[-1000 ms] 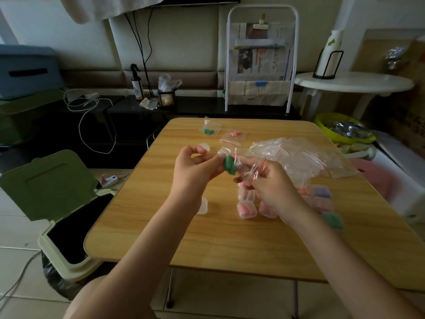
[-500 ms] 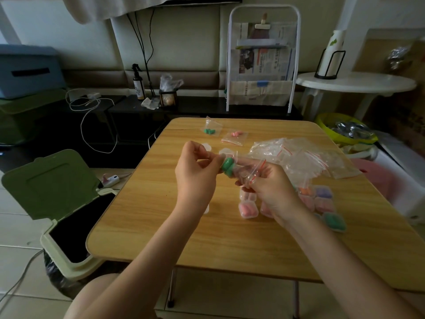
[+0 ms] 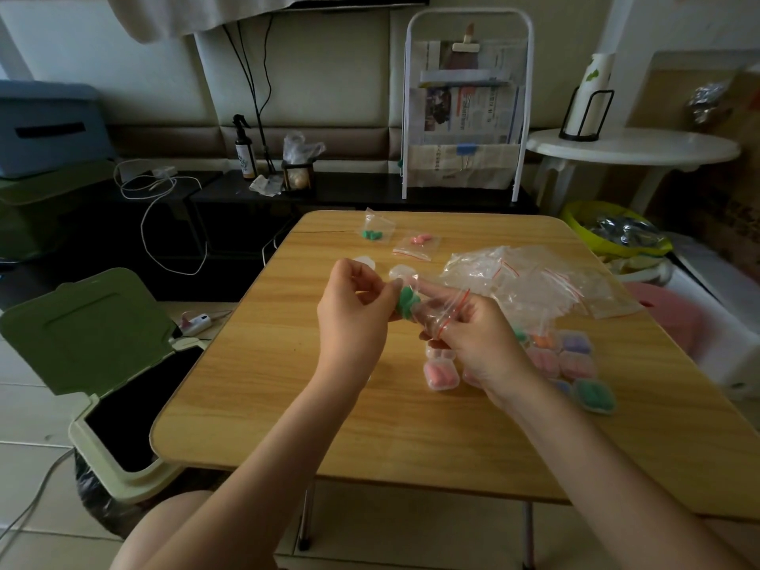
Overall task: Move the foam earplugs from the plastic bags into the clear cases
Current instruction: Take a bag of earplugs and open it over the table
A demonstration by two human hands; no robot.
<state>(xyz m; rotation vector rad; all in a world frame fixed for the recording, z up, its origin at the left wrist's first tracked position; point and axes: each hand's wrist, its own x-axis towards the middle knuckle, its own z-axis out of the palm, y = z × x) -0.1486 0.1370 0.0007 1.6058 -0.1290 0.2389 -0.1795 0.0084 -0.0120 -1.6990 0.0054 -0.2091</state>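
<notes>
I am pinching the green earplugs (image 3: 405, 302) with my left hand (image 3: 353, 318) above the wooden table (image 3: 263, 388), while my right hand (image 3: 477, 343) is gripping the small plastic bag (image 3: 442, 306) they sit in. Under my right wrist, filled clear cases (image 3: 442, 374) are lying in a cluster. Beyond, emptied bags (image 3: 530, 281) are piled, and two bags with green (image 3: 376, 234) and pink earplugs (image 3: 419, 244) are waiting at the far edge.

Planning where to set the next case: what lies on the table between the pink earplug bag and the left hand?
In the head view, an empty clear case lies between the pink bag and the left hand.
</notes>
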